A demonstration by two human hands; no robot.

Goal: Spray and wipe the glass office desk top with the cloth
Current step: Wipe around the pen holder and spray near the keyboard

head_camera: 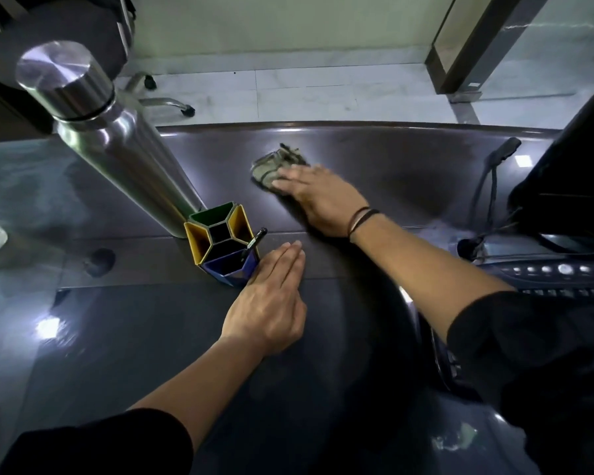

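Note:
The dark glass desk top (357, 156) fills most of the head view. A crumpled grey-green cloth (271, 162) lies on it near the far edge. My right hand (319, 197) presses flat on the cloth with straight fingers, covering its near part. My left hand (271, 303) rests flat on the glass closer to me, fingers straight and together, right beside a pen holder. No spray bottle is in view.
A tall steel bottle (110, 138) stands at the left. In front of it is a yellow, green and blue pen holder (220, 241) with a pen (254, 241). A keyboard (546, 272) and cables (491, 186) lie at the right. An office chair base (165, 101) stands beyond the desk.

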